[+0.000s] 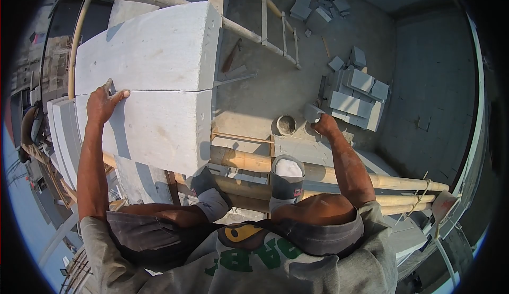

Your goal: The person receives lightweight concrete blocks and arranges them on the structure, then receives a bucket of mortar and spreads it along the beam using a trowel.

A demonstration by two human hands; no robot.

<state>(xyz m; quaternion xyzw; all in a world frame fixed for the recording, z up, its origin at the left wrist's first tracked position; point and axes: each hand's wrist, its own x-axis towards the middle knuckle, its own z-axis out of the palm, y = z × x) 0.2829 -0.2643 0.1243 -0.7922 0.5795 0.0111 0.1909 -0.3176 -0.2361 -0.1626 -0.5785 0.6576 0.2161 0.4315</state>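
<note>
Two large pale blocks lie side by side at the left, the far block (148,50) and the near block (159,127), with a thin seam between them. My left hand (106,100) rests at the seam near their left end, thumb and a finger spread apart on the surface. Out to the right, my right hand (324,125) is closed round the handle end of a grey trowel (313,112), held above the floor far below. The handle itself is mostly hidden by my fingers.
Bamboo poles (244,160) run under my feet and off to the right. A bamboo ladder (273,50) leans beyond the blocks. On the floor below are a bucket (286,126), stacked blocks (352,103) and broken pieces (318,15). More slabs (66,135) stand at the left.
</note>
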